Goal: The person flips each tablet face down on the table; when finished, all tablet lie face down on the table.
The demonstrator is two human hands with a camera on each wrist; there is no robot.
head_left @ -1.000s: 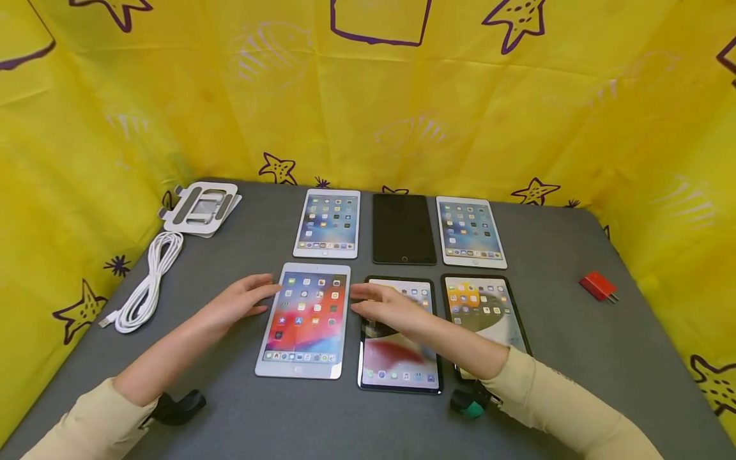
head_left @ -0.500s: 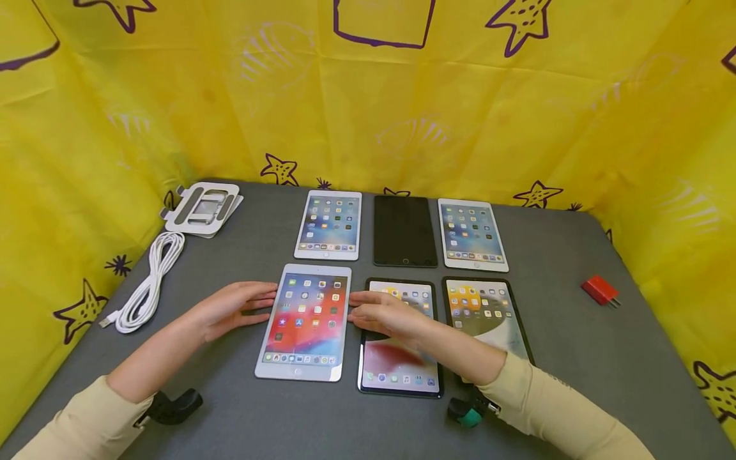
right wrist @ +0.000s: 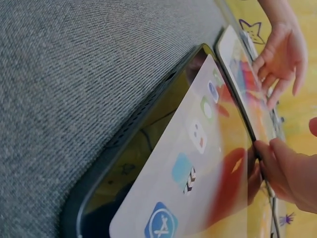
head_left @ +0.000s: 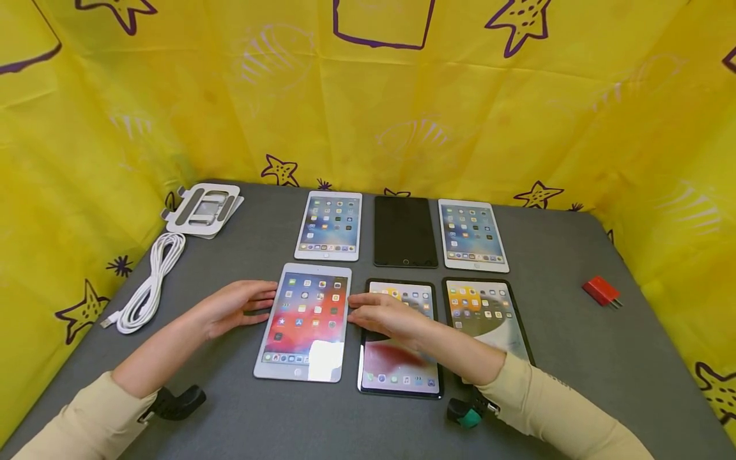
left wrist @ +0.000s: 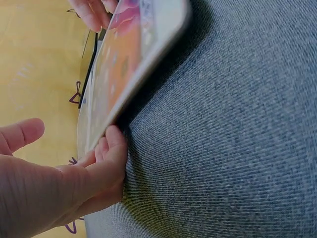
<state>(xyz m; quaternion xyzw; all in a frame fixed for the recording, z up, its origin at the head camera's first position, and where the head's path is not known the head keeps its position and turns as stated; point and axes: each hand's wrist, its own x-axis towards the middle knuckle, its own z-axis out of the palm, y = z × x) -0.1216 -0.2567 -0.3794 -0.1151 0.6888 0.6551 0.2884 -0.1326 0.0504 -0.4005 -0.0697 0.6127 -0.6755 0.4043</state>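
A white-framed tablet (head_left: 305, 313) with a lit red and blue screen lies between my two hands at the front left. My left hand (head_left: 232, 308) touches its left edge with the fingertips. In the left wrist view, that hand's thumb (left wrist: 26, 134) stands away from the tablet. On the opposite edge rest the fingertips of my right hand (head_left: 388, 316). That hand reaches over a black-framed tablet (head_left: 400, 358), hiding part of its screen. Neither thumb is wrapped over the white tablet. A bright glare patch covers part of its lower right corner.
Behind stand two white tablets (head_left: 329, 227) (head_left: 474, 235) flanking a dark-screened black tablet (head_left: 405, 231). Another black-framed tablet (head_left: 483, 310) lies at right, partly under my forearm. A coiled white cable (head_left: 151, 281), a folding stand (head_left: 204, 207) and a red charger plug (head_left: 601, 291) sit toward the sides.
A second ago both hands were slightly higher along the white tablet's edges; they have shifted a little, fingertips at its sides. A bright glare has appeared on its lower right.
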